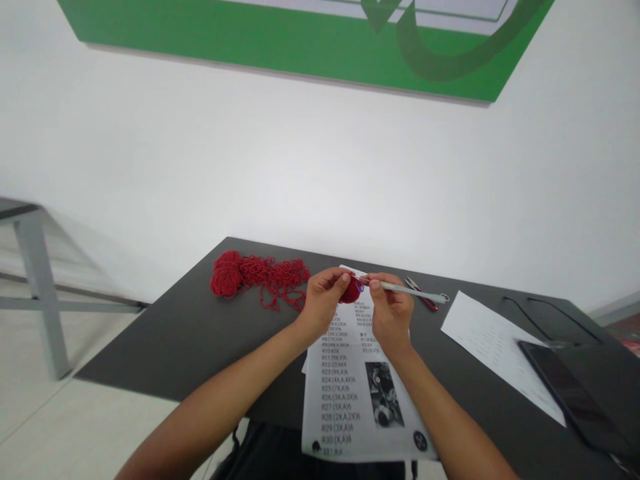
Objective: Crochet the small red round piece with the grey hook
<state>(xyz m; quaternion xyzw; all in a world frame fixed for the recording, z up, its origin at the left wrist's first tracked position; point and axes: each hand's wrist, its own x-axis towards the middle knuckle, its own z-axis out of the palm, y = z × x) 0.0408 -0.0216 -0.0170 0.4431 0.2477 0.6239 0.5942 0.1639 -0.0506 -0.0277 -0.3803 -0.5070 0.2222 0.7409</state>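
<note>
Between my hands is a small red crochet piece (351,291) with a purple stitch marker (360,287) on it. My left hand (323,293) pinches the piece at its left edge. My right hand (393,307) grips a crochet hook (417,291) with a light grey handle that points out to the right. The hook's thin tip meets the red piece near my left fingertips; the exact stitch is too small to make out. Under both hands lies a printed pattern sheet (340,407), hanging over the table's front edge.
A red yarn ball (227,275) with loose tangled yarn (275,272) rests at the table's left back. Small red-handled snips (423,295) lie right of my right hand. Farther right are a white paper (495,347), eyeglasses (550,340) and a dark phone (575,393). A white wall rises behind the table.
</note>
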